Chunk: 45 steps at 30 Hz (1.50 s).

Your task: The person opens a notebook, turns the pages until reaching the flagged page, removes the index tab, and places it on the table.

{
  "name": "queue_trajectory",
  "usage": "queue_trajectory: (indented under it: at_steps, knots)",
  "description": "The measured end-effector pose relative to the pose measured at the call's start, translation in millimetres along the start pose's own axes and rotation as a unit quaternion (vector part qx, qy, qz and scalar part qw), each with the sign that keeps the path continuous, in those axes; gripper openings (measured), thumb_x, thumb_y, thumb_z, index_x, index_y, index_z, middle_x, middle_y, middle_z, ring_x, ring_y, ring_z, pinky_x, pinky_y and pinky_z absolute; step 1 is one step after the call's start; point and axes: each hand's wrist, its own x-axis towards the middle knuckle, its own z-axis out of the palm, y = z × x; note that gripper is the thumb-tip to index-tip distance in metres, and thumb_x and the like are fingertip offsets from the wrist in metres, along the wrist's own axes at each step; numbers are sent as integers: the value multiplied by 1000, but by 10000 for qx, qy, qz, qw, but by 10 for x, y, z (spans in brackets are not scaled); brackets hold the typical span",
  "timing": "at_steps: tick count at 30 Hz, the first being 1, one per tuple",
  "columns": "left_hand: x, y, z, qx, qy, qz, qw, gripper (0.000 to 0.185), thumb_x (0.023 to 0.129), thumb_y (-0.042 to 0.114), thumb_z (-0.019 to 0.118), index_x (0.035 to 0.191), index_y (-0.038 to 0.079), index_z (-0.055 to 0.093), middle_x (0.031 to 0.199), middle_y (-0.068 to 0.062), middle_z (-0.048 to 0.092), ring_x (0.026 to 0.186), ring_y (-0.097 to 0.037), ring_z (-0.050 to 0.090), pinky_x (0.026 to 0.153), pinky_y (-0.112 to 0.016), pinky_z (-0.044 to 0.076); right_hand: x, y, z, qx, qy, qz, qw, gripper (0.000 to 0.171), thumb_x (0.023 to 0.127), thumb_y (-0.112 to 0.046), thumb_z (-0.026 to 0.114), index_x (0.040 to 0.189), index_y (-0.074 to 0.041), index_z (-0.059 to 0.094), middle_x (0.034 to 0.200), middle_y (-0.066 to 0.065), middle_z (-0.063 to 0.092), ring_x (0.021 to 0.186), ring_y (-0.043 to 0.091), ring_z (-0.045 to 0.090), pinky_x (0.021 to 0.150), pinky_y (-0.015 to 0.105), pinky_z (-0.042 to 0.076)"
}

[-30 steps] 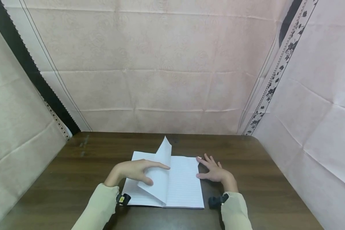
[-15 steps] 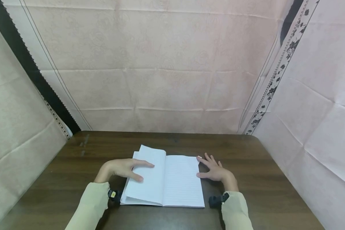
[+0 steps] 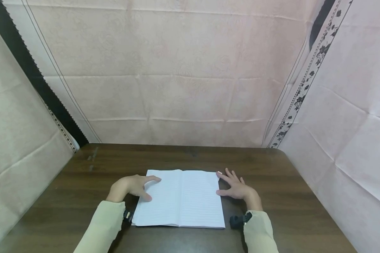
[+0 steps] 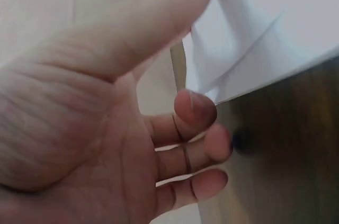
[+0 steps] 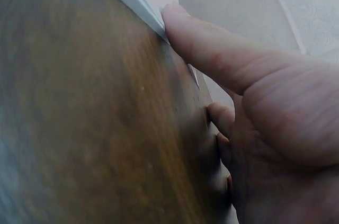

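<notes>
A lined notebook (image 3: 197, 202) lies spread on the table in the head view, both pages nearly flat. My left hand (image 3: 130, 187) is at its left edge, thumb and index finger extended over the left page. In the left wrist view the thumb (image 4: 153, 20) reaches across the paper, while the other fingers bend loosely beside the notebook's edge. At the right edge, my right hand (image 3: 237, 189) has its fingers spread. Its thumb (image 5: 198, 38) touches the page edge in the right wrist view, with the other fingertips against the table.
The brown wooden table (image 3: 304, 218) extends around the notebook. Pale cloth hangs behind it (image 3: 183, 98) and at both sides. A small dark wrist camera (image 3: 237, 222) sits on the right wrist, close to the notebook's lower right corner.
A raised, folded leaf has turned over to the left and now lies flat. My left hand moved left with it to the notebook's edge. The right hand stayed in place.
</notes>
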Motion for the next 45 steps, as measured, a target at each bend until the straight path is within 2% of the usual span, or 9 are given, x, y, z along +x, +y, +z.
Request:
queue_trajectory:
  at_steps: [5,10,18,22,25,30,36,40,45]
  knots:
    - [17,115,49,344,130,-93,9993,81,78,21,86,149,21,45,142,-19,52,127,-37,51,99,-64,39,-5,-35,-15,72,-18,-43,10000,90,87,-53,70,158,-15,29,164,25,4,148,48,-6,110,71,-5]
    - [59,271,107,436,18,314,9986,81,79,15,85,149,17,45,138,-17,54,123,-31,52,103,-57,39,-5,-47,-30,88,-92,14,9999,90,88,-51,70,158,-14,29,164,26,4,148,48,-6,110,71,-5]
    - [33,493,135,905,64,409,9950,96,75,5,84,156,21,35,97,-5,57,80,-19,50,81,-44,46,-10,-48,-20,-2,-23,37,10000,90,87,-50,71,159,-16,29,164,24,5,149,47,-5,111,70,-3]
    - [28,557,134,1031,73,1000,9896,109,72,-7,82,159,32,28,93,-4,51,72,-17,44,67,-34,43,-13,-49,-17,-34,11,51,10000,90,86,-51,71,159,-16,29,164,24,5,149,46,-5,111,70,-3]
    - [34,586,147,1130,-108,1554,9813,98,75,-10,77,153,36,41,91,-2,49,71,-13,42,64,-29,40,-15,-53,-22,-21,-7,52,10000,90,87,-51,71,159,-17,30,164,24,5,149,47,-5,111,70,-3]
    - [40,626,205,1151,-356,1872,9749,63,76,-2,73,130,31,63,92,0,48,75,-11,42,68,-28,40,-10,-45,-21,0,-8,40,10000,89,87,-51,71,158,-16,31,164,25,6,149,47,-4,111,71,-3]
    - [121,704,353,1104,-429,2113,9702,40,80,19,82,115,22,61,96,5,50,86,-8,44,82,-27,42,-21,-42,-7,-33,-62,70,10000,89,87,-51,70,159,-18,30,164,24,5,149,47,-5,111,70,-3]
    - [208,774,462,1260,-181,2431,9616,47,80,32,84,117,20,57,95,5,51,88,-7,45,82,-27,43,-14,-37,-8,-3,-20,74,10000,89,87,-50,71,158,-18,30,164,24,5,149,47,-4,111,70,-3]
    - [259,877,603,1436,-84,2570,9557,68,78,41,85,137,23,54,100,6,52,90,-6,44,82,-27,44,-3,-42,-18,5,-9,122,9999,88,87,-50,71,158,-18,31,165,24,5,149,46,-5,111,69,-4]
